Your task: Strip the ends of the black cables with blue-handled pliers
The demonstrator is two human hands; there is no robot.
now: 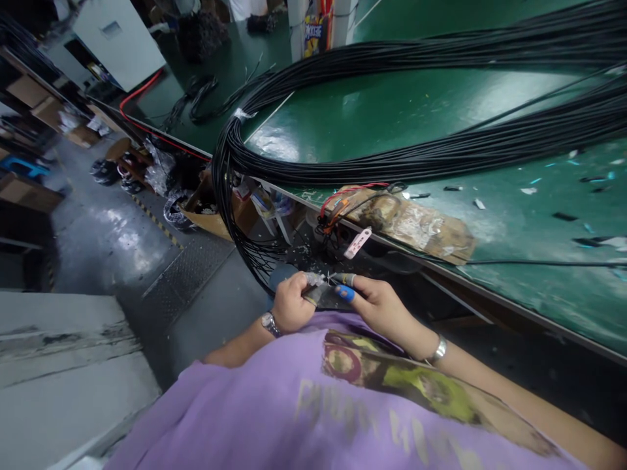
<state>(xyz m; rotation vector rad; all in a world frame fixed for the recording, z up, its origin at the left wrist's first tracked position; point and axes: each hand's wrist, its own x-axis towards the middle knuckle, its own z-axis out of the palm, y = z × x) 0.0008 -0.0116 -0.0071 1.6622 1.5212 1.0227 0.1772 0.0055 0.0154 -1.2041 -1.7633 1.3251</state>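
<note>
My left hand (294,301), with a watch at its wrist, is closed in a pinch and wears grey coverings on its fingertips. Close beside it my right hand (375,305) is pinched too, with grey coverings and a blue one (345,292) on its fingers. Thin whitish wire ends (329,279) fan out between the two sets of fingertips. The cable they belong to is mostly hidden by the fingers. Left of my hands, the loose ends of a thick black cable bundle (232,202) hang over the table's edge.
The bundle loops across the green table (313,140). A worn wooden board (416,228) lies at the table's edge, near a pink-white tag (358,243) and orange-handled tool (337,212). Cable scraps (563,216) litter the right side. A cardboard box (208,219) stands below.
</note>
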